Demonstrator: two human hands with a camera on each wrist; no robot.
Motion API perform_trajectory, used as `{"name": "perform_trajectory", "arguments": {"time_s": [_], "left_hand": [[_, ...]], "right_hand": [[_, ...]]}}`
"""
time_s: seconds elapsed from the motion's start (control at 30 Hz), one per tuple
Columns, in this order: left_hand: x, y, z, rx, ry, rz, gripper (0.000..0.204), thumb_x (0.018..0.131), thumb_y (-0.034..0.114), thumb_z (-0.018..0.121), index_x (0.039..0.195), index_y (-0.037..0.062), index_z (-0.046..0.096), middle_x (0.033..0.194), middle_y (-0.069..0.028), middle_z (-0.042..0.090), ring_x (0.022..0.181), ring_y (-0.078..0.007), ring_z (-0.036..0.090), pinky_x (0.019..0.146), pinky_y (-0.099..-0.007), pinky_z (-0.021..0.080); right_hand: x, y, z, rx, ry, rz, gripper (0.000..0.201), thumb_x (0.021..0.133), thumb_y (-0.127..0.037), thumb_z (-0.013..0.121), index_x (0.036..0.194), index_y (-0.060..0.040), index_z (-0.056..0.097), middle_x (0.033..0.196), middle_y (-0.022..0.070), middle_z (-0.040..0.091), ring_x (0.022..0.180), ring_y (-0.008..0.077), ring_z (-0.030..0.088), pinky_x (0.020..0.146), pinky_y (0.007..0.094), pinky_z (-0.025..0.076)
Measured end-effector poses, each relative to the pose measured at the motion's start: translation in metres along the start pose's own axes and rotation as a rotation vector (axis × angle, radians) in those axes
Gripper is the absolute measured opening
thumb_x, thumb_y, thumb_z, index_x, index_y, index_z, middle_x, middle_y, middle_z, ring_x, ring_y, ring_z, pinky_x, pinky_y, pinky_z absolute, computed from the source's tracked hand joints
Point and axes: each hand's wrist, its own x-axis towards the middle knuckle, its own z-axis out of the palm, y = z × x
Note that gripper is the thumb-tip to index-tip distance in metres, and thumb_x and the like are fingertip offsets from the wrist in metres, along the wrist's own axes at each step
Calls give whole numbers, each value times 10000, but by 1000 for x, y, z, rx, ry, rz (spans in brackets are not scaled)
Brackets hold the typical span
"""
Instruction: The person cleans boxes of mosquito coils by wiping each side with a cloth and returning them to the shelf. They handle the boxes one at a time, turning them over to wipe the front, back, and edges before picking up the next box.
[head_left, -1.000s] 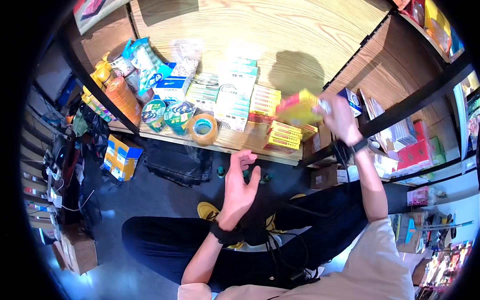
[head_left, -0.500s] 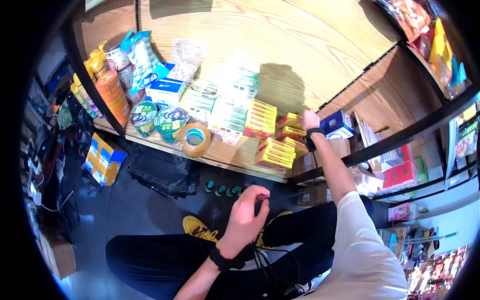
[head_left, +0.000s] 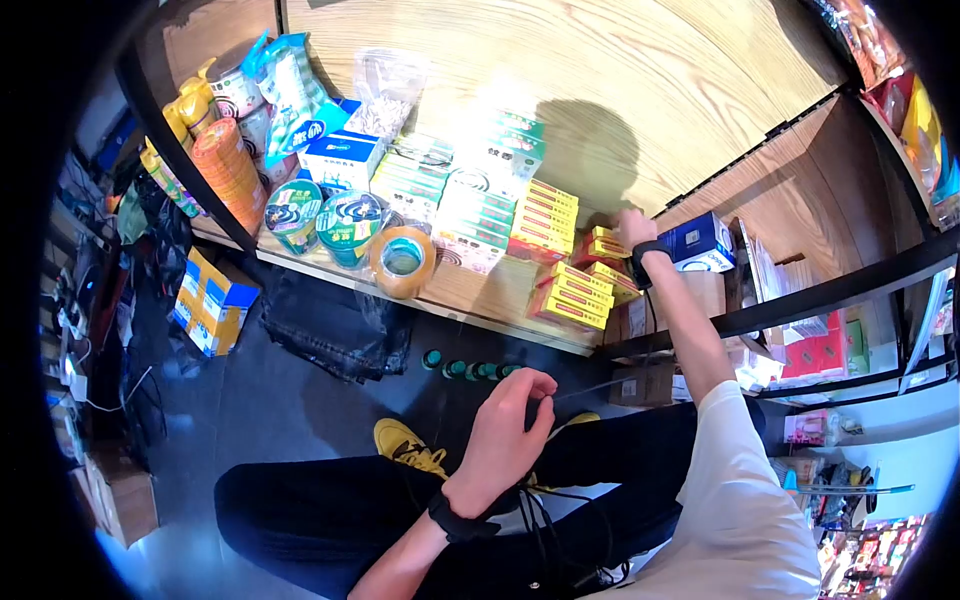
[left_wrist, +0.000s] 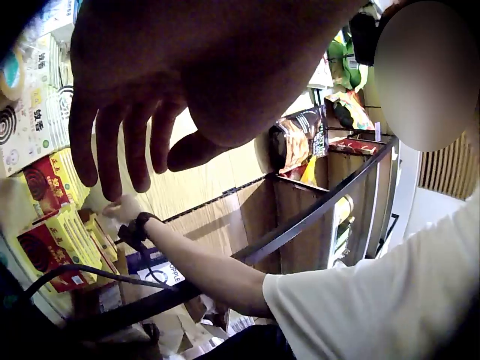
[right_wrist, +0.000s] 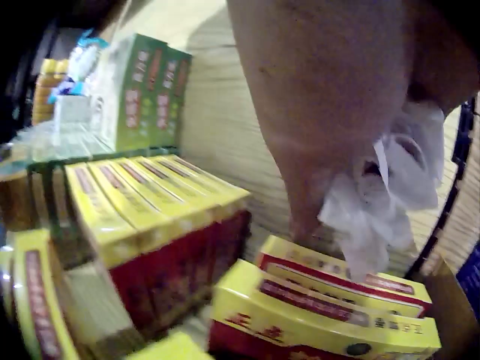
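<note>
My right hand (head_left: 636, 230) is at the back of the shelf, over a short row of yellow-and-red boxes (head_left: 604, 243). A crumpled white tissue (right_wrist: 375, 206) is held in it, and one finger reaches down behind the rearmost box (right_wrist: 337, 274) in the right wrist view. Part of that hand's grip is hidden. Beside this row stand a larger block of the same boxes (head_left: 545, 222) and a nearer stack (head_left: 572, 297). My left hand (head_left: 505, 430) hangs in front of the shelf over my lap, fingers loosely bent with nothing in them.
Green-and-white boxes (head_left: 475, 225), a tape roll (head_left: 402, 262), two green tubs (head_left: 348, 228) and an orange stack (head_left: 228, 170) line the shelf leftward. A black metal post (head_left: 780, 300) and a blue box (head_left: 698, 243) are close to my right arm. Small green-topped bottles (head_left: 455, 369) stand on the floor.
My right hand has carried a yellow box from over the front stack to the back row, then stayed there. My left hand has moved down, its fingers bending more.
</note>
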Motion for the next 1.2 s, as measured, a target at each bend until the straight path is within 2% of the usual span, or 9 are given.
{"name": "perform_trajectory", "arguments": {"time_s": [0.1, 0.13, 0.17, 0.27, 0.5, 0.87, 1.03, 1.07, 1.2], "left_hand": [[-1, 2, 3, 9, -3, 23, 169, 913, -29, 630, 1081, -11, 628, 1015, -134, 697, 948, -260, 707, 861, -347, 543], [-1, 2, 4, 17, -10, 32, 169, 913, -27, 630, 1082, -11, 627, 1015, -136, 695, 946, -259, 707, 862, -349, 543], [-3, 2, 5, 17, -11, 34, 169, 913, -27, 630, 1082, -11, 627, 1015, -136, 695, 946, -259, 707, 862, -349, 543], [-6, 5, 10, 17, -23, 51, 173, 906, -42, 634, 1077, -15, 619, 1003, -140, 686, 929, -259, 708, 852, -353, 547], [-10, 5, 9, -12, 39, 177, 211, 884, -81, 647, 1076, -16, 590, 960, -147, 656, 870, -261, 707, 785, -342, 560], [-9, 8, 4, -24, 34, 155, 191, 889, -65, 647, 1064, -9, 600, 962, -146, 660, 886, -258, 712, 792, -343, 556], [-2, -1, 2, 5, 67, 162, 188, 887, -49, 656, 1063, 4, 613, 980, -125, 675, 947, -249, 708, 860, -346, 539], [0, -5, 2, -12, 94, 184, 252, 859, -26, 684, 1082, 7, 572, 966, -160, 651, 938, -330, 681, 839, -403, 543], [5, -2, -2, -16, 226, 88, 493, 879, 48, 777, 1276, 25, 486, 1165, -154, 683, 1091, -274, 681, 972, -376, 517]], "right_hand": [[-28, -54, -29, 57, 214, -182, 299, 880, -415, 739, 1013, -147, 763, 890, 162, 743, 821, 360, 723, 724, 473, 585], [-37, -73, -35, 134, 136, -194, 306, 881, -429, 742, 1004, -149, 754, 891, 142, 739, 826, 354, 718, 710, 472, 572], [-61, -99, -53, 190, 211, -306, 183, 895, -309, 695, 970, -151, 745, 923, 127, 727, 858, 341, 723, 712, 458, 573], [-73, -127, -40, 121, 196, -472, 278, 860, -277, 747, 1032, -78, 657, 994, 126, 695, 845, 334, 725, 697, 461, 568], [-67, -145, -18, 32, 303, -414, 372, 812, -255, 792, 1057, -36, 618, 969, 122, 696, 826, 309, 732, 662, 433, 579], [-59, -126, -16, 50, 155, -364, 286, 868, -260, 744, 1100, -105, 681, 962, 149, 716, 874, 343, 719, 690, 468, 547], [-92, -103, -103, 165, 347, -396, 175, 861, -162, 719, 1014, -85, 683, 963, 150, 706, 857, 355, 711, 713, 482, 556], [-102, -98, -126, 210, 388, -407, 181, 866, -156, 717, 1028, -83, 683, 977, 147, 704, 875, 362, 704, 722, 479, 553], [-159, -80, -208, 385, 407, -467, 293, 855, -105, 760, 1135, -48, 694, 1036, 169, 722, 962, 383, 698, 800, 437, 558]]}}
